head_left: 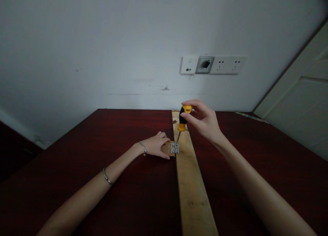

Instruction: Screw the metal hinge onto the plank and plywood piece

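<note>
My right hand [202, 119] is closed around the black-and-yellow handle of a screwdriver [181, 121]. Its shaft slants down, and the tip meets the right leaf of a small metal hinge [175, 147]. That leaf lies on a long wooden board [191, 174], while the other leaf lies on a short wood piece [166, 148] butted against the board's left edge. Pressing on the short piece, my left hand [155, 144] has thumb and fingers on either side of it. Whether a screw sits under the screwdriver tip is too small to tell.
The board runs along a dark red tabletop [128, 195] toward a white wall [115, 51]. Socket plates [227, 65] are on the wall above the table's far edge. A pale panelled door [304, 89] stands at the right, and a thin strip [251, 117] lies at the far right edge.
</note>
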`<state>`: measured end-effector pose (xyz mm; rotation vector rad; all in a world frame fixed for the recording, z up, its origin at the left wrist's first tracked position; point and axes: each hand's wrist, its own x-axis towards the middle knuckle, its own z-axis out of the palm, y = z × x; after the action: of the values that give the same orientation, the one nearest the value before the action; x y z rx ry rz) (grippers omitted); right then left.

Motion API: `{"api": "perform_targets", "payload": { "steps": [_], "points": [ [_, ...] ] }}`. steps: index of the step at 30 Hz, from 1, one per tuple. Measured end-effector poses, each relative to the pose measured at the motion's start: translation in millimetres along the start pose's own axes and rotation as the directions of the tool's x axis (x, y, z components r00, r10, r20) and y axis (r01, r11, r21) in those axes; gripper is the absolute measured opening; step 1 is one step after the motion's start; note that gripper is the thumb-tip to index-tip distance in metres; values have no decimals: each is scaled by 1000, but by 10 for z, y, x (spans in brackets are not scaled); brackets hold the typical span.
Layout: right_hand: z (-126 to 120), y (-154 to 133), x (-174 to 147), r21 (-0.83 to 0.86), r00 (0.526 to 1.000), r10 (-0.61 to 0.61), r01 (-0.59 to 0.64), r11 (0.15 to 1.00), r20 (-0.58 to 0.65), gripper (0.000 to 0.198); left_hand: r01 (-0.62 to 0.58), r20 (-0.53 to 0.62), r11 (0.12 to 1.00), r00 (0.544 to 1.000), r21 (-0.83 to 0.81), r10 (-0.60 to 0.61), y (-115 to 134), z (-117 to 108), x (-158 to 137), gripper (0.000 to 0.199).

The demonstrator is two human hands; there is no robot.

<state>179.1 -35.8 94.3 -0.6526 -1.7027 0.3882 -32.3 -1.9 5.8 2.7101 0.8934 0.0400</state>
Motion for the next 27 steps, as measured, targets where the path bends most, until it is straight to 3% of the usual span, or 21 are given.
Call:
{"api": "perform_targets", "payload": {
  "steps": [4, 10, 20, 27],
  "points": [
    [-19, -35, -5, -14, 1000, 4, -5, 1000, -11, 19, 1, 13, 1000, 1000, 9, -2, -1, -2, 0, 75],
    [-49, -73, -40, 159, 994, 78, -88, 983, 71, 28, 3, 3, 1000, 1000, 5, -3, -8, 10, 2, 77],
    [4, -30, -22, -34, 1000, -7, 8, 999, 10, 30, 3, 7, 1000, 1000, 24, -3, -9, 8, 2, 76],
    [-25, -73, -38, 123, 994, 50, -62, 990, 95, 34, 5, 11, 1000, 1000, 13, -5, -2, 1, -1, 76]
  ]
}}
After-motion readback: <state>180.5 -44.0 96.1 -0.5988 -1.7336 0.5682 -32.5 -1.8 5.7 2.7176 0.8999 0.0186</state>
